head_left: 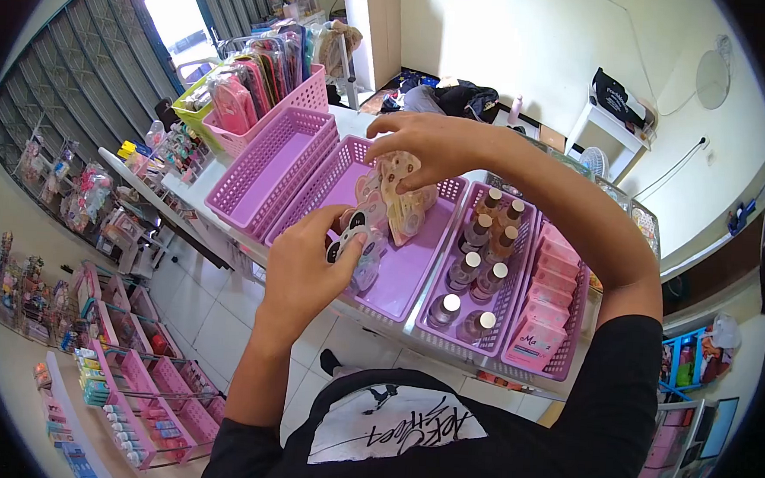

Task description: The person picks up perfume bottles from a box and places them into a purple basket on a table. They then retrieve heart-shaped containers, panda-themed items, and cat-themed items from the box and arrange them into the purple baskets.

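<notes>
My left hand (pixel 311 254) is closed around a small stack of clear packets with a panda face (pixel 357 222) on top, thumb pressed across the front. Just beyond it, my right hand (pixel 430 148) reaches down from above, fingers bent over a cream-and-brown packet with an animal face (pixel 400 175). Its thumb lies against that packet. Both hands are over a wide purple basket (pixel 411 279), whose floor shows around the packets. More clear packets lie between the hands, partly hidden. What the packets contain is too small to tell.
Right of the wide basket, a purple basket (pixel 430 324) holds several silver-capped bottles (pixel 463 271). Beside it, another holds pink boxes (pixel 536 334). A narrow purple basket (pixel 260 181) stands on the left, before a pink basket (pixel 312 88) of packaged goods. Shelving (pixel 146 382) stands lower left.
</notes>
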`<action>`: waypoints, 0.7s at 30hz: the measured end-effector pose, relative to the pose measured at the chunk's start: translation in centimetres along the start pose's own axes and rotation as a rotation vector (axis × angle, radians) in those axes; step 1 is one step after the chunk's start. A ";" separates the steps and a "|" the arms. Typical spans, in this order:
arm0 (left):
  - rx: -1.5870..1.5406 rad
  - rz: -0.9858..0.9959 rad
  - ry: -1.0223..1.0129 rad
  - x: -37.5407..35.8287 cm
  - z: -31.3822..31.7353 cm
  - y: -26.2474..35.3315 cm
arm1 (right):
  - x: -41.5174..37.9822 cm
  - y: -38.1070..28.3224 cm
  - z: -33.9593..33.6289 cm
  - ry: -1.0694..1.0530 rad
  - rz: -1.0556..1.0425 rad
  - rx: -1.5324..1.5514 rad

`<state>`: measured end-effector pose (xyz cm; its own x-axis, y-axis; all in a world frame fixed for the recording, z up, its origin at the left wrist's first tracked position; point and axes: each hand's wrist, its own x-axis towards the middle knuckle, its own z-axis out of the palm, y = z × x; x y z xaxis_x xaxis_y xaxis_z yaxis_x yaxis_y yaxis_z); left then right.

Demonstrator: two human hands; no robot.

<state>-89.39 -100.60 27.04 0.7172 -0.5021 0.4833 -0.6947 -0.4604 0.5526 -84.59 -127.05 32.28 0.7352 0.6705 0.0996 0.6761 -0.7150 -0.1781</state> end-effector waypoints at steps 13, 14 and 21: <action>-0.026 -0.057 0.037 -0.6 0.0 0.5 | -2.0 -1.1 -0.3 0.150 -0.054 -0.249; -0.043 -0.057 0.040 -0.6 -0.1 0.5 | -2.1 -1.3 -0.4 0.151 -0.052 -0.249; -0.130 -0.090 0.004 -1.0 -0.8 0.3 | -2.9 -3.3 0.0 0.211 -0.080 -0.219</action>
<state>-90.27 -99.72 27.27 0.7764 -0.4601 0.4307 -0.6151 -0.4043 0.6769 -88.97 -126.67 32.61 0.6575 0.6866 0.3102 0.7097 -0.7027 0.0510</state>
